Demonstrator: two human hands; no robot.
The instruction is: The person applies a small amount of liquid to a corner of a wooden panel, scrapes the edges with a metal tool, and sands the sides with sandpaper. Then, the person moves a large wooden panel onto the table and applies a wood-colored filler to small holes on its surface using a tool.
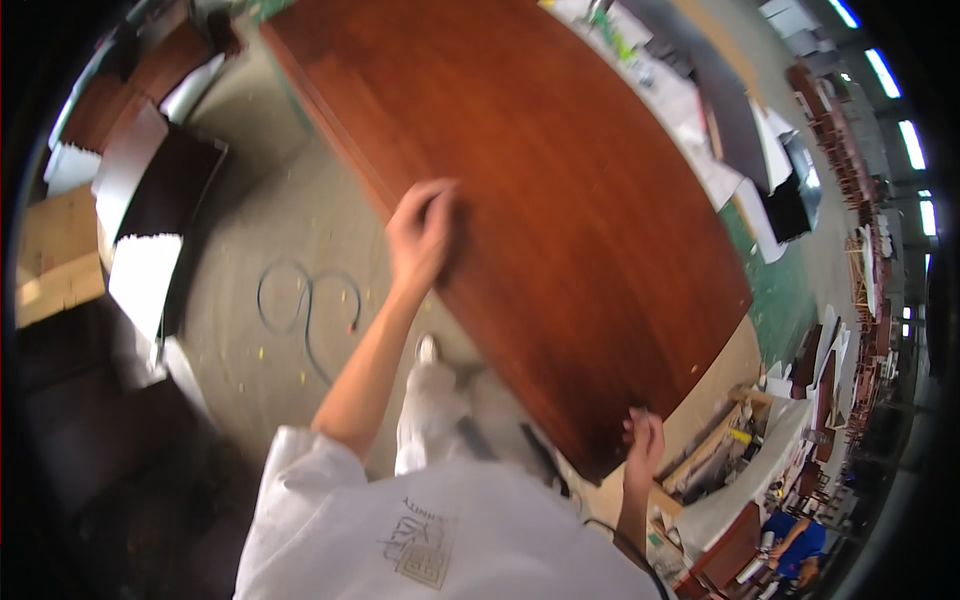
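A large reddish-brown wooden tabletop with a glossy surface stretches away in front of me, its near corner close to my body. Over its left edge is my left hand, fingers curled in and slightly blurred; whatever lies inside them is hidden. Beside the near right corner I see my right hand, with its fingers bent together around the fingertips. Something small and greyish shows at those tips, too small to name.
A thin dark hose loops on the concrete floor to the left. Dark furniture panels stand at the far left. On the right is a wooden crate with assorted items; a person in blue is farther off.
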